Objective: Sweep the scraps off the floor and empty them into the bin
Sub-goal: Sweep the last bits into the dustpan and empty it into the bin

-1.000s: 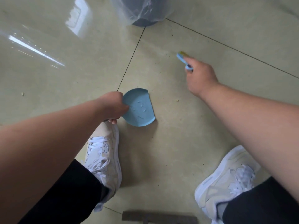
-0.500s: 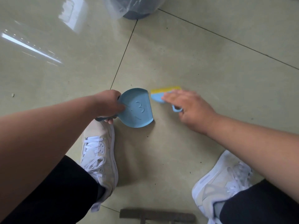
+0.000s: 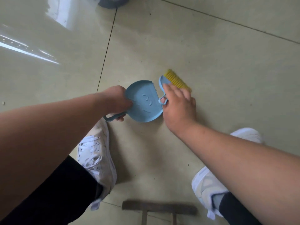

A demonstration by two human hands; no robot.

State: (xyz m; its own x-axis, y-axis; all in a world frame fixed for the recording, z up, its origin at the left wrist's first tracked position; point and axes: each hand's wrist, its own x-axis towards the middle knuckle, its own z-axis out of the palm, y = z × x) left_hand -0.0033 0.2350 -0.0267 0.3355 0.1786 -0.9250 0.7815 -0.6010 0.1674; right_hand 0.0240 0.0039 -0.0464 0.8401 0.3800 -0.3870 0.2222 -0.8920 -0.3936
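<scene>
A small round blue dustpan [image 3: 144,103] lies flat on the tiled floor, its straight lip facing right. My left hand [image 3: 116,101] grips its looped handle at the pan's left side. My right hand [image 3: 177,104] holds a small blue hand brush [image 3: 164,82] with yellow bristles [image 3: 176,81] just right of the pan's lip, the bristles pointing away from me. The brush's blue loop sits against the pan's edge. A tiny scrap [image 3: 3,103] lies far left on the floor. The bin [image 3: 112,1] with a plastic liner shows at the top edge.
My two white shoes [image 3: 95,153] [image 3: 209,185] stand on the floor below the pan. A wooden stool top [image 3: 159,207] is at the bottom edge between them. Dark grout lines [image 3: 106,51] cross the glossy beige tiles.
My right hand swept the brush from far up the floor toward the dustpan's lip, then turned it so the bristles face away. The view tilted down, and the bin slid toward the top edge.
</scene>
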